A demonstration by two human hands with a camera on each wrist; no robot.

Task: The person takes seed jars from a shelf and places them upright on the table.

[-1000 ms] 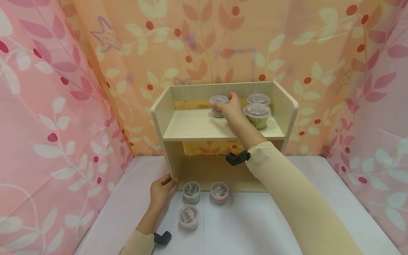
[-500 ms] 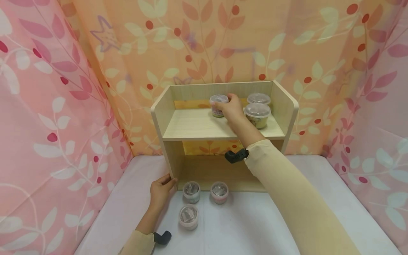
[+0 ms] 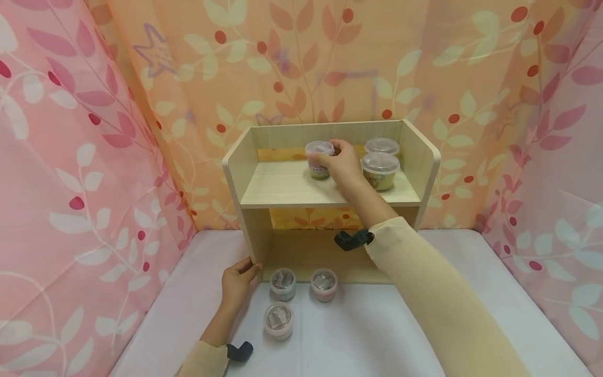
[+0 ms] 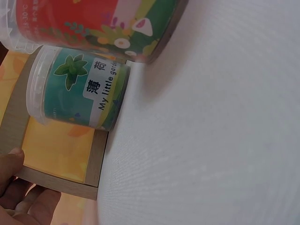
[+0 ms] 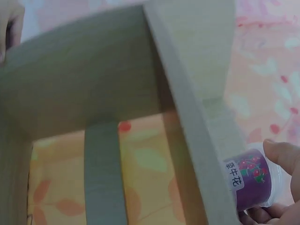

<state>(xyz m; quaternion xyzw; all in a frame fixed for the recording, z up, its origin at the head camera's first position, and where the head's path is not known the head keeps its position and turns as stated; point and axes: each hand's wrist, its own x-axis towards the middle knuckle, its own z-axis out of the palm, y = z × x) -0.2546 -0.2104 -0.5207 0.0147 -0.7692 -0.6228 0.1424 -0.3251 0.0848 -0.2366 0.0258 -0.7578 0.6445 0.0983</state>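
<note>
At lower centre, three lidded cups stand on the tabletop; beside them the left hand grips the side panel. At upper centre, the right hand grips the morning-glory cup at the upper shelf. Positioning it seems in hand, calling next for level lowering; it sits slightly left and nearer than half a second ago.

Beige sleeves end beside black wrist cameras.

On the upper shelf there is room left of the jar in the right hand; two lidded tubs block the right end. Below, two capped jars stand before the lower opening, whose right side the right sleeve crosses.
</note>
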